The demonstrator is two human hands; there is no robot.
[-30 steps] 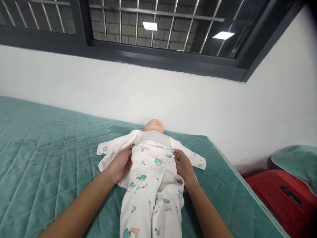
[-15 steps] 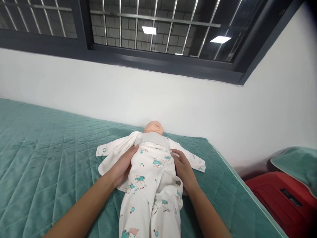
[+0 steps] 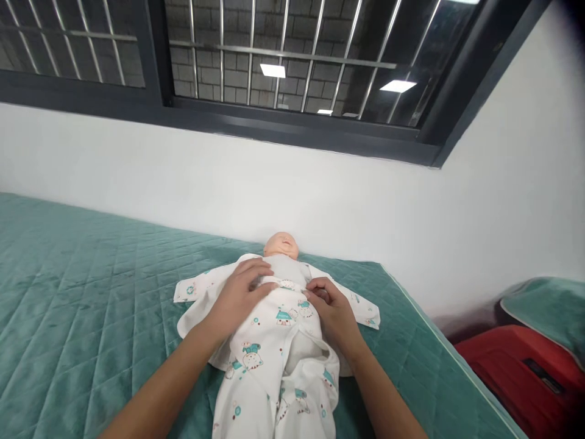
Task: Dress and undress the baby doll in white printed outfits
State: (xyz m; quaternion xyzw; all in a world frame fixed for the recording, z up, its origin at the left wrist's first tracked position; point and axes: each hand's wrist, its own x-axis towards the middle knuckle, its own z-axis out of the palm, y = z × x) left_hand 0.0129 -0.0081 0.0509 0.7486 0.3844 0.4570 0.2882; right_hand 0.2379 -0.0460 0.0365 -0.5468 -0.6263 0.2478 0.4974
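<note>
A baby doll [image 3: 281, 245] lies on its back with its head toward the wall. It wears white printed baby pants [image 3: 274, 341] pulled up to the chest, over a white jacket whose sleeves [image 3: 365, 311] spread to both sides. My left hand [image 3: 240, 296] rests over the waistband at the doll's side, with thumb and fingers apart. On the other side, my right hand [image 3: 336, 314] pinches the edge of the waistband between thumb and fingertips. A fold of the pants gapes at the right hip.
The doll lies on a green quilted bed cover [image 3: 114, 305]. Behind it stands a white wall [image 3: 219, 189] below a dark-framed window [image 3: 297, 131] with metal bars. A red case-like object [image 3: 516, 372] sits beyond the bed's right edge, with green cloth [image 3: 548, 305] over it.
My left hand has moved from the doll's side up onto the waistband and chest. My right hand has bent its fingers at the waistband edge. The view has tipped slightly upward.
</note>
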